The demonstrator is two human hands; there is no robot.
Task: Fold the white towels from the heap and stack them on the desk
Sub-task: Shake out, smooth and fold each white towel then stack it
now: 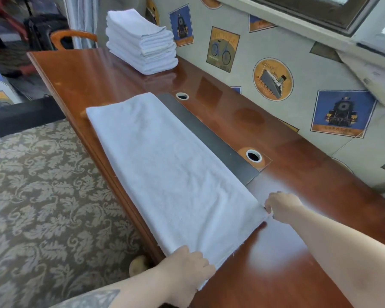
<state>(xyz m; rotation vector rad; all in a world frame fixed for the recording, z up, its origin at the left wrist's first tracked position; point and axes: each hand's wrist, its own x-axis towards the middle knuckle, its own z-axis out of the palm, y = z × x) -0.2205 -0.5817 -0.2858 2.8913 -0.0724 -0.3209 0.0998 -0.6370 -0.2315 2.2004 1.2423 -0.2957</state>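
White towel (167, 165), folded into a long strip, lies flat along the near edge of the wooden desk (298, 252), its far end pointing toward the stack and its near end under the person's hands. The left hand (187, 266) rests on the near corner at the desk's front edge, fingers curled over the cloth's short edge and gripping it, so the towel runs out from under the knuckles. The right hand (280, 205) is at the other near corner, on the wall side; its fingers are bunched together and pinch the corner of the cloth, with the towel lying just to the left of the fingertips. Part of the strip covers a dark panel (211, 136) set into the desktop, and two round cable holes (253, 156) sit just beyond that panel. At the far end of the desk, well apart from the spread towel, stands a stack of folded towels (141, 42) beside the wall. A patterned wallpaper (273, 82) with train, ship and bicycle pictures runs behind the desk, and a patterned carpet (38, 196) lies below its front edge.
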